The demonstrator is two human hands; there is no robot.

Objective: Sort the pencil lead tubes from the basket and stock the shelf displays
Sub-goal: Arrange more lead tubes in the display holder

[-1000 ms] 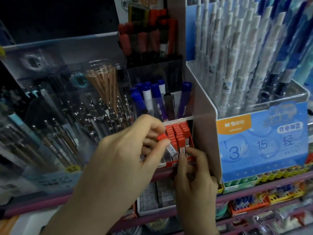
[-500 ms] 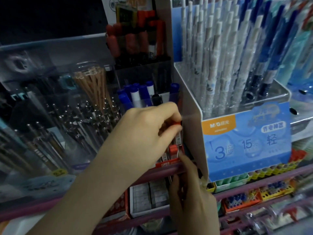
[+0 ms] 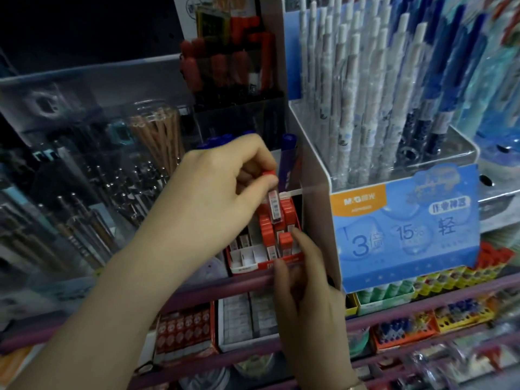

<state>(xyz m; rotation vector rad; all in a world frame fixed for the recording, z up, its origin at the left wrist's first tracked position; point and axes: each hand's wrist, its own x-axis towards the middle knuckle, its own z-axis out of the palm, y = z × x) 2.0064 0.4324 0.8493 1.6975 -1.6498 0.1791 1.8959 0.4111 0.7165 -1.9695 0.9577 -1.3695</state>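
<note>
My left hand (image 3: pixel 225 184) pinches a red-capped pencil lead tube (image 3: pixel 274 202) by its cap and holds it upright above the red display box (image 3: pixel 253 267). The box sits on the shelf, with several red-capped tubes (image 3: pixel 266 232) standing in its right-hand slots and white dividers showing in the left-hand slots. My right hand (image 3: pixel 305 280) is below and in front of the box; its thumb lies on the box's front edge and a fingertip touches a tube in the front right slot. The basket is out of view.
A tall blue-and-white pen display (image 3: pixel 399 220) stands just right of the box, its side wall close to my hands. Blue markers (image 3: pixel 288 161) rise behind the box. Clear bins of pencils and metal pens (image 3: pixel 112 170) fill the left. Lower shelves hold eraser boxes (image 3: pixel 247 316).
My left hand has lifted and now holds the lead tube upright over the box's right slots. My right hand stays at the box's front edge, fingers now touching a front tube.
</note>
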